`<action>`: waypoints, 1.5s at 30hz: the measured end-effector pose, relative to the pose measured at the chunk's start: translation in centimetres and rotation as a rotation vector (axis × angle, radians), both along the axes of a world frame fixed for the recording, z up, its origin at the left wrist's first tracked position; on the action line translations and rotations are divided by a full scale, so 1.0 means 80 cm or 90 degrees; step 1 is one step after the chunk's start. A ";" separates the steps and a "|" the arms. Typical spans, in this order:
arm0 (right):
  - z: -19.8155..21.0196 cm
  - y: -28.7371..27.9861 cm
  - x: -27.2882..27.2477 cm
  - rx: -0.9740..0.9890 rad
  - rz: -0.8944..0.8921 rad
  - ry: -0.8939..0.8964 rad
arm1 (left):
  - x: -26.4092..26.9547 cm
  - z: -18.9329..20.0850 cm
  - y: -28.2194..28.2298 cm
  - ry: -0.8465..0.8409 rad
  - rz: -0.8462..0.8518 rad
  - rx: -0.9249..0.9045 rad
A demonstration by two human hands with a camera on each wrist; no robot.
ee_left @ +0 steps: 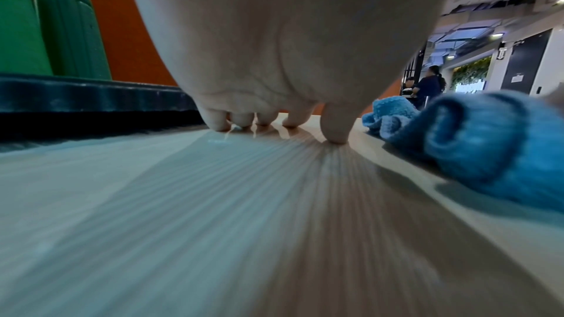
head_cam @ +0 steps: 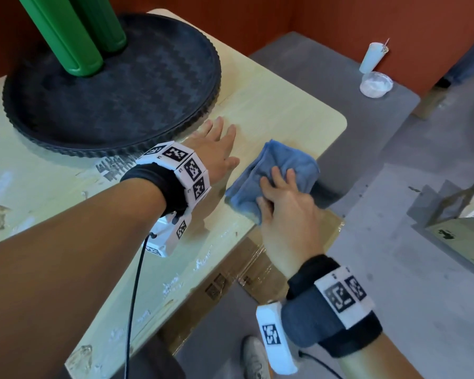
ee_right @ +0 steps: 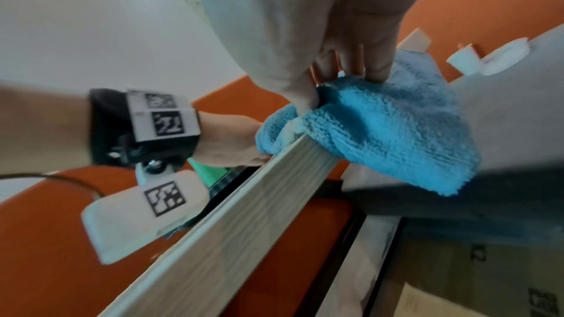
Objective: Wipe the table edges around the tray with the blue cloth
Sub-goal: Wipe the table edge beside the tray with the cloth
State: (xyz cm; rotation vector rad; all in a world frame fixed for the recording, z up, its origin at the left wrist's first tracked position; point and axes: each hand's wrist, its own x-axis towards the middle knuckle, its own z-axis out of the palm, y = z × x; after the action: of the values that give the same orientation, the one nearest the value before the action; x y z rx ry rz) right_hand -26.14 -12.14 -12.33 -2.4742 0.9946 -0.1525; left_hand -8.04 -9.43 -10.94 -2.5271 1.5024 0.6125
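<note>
Your right hand (head_cam: 285, 203) fingers grip blue cloth (head_cam: 274, 170) at worktop (head_cam: 285, 110) edge; left hand (head_cam: 211, 149) flat, fingers spread, beside tray (head_cam: 200, 110).

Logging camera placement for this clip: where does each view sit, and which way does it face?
Head: above, looking down at the table, tray and both forearms.
Left wrist: just above the tabletop, looking along the left hand, whose fingertips press the wood.
Right wrist: below the table's edge, looking up at the right hand in its grip on the blue cloth.
All three views show the cloth.
</note>
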 end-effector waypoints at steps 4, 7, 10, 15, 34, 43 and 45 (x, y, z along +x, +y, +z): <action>-0.002 -0.025 -0.002 0.032 -0.020 -0.058 | -0.002 0.000 0.000 -0.002 0.002 0.008; 0.004 -0.029 0.006 0.001 -0.056 -0.032 | -0.001 -0.001 0.000 -0.013 0.000 0.006; 0.007 0.016 0.000 0.012 -0.012 0.006 | 0.002 -0.002 0.000 -0.006 0.002 0.002; -0.002 0.005 -0.003 0.046 -0.017 -0.050 | 0.001 0.004 0.000 0.013 0.004 -0.011; 0.006 0.088 -0.016 0.080 0.065 -0.011 | -0.013 0.012 0.041 0.018 -0.013 -0.012; 0.005 0.106 -0.010 0.034 0.079 0.045 | -0.015 0.014 0.063 0.000 -0.021 -0.018; 0.003 0.094 -0.013 0.055 0.072 0.004 | -0.017 0.016 0.070 0.001 -0.016 -0.018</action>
State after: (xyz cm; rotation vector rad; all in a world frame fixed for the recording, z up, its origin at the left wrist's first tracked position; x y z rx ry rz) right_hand -27.19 -4.58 -12.11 -2.4452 0.8422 -0.0641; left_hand -9.41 -3.82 -9.62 -2.5257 1.5512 0.5938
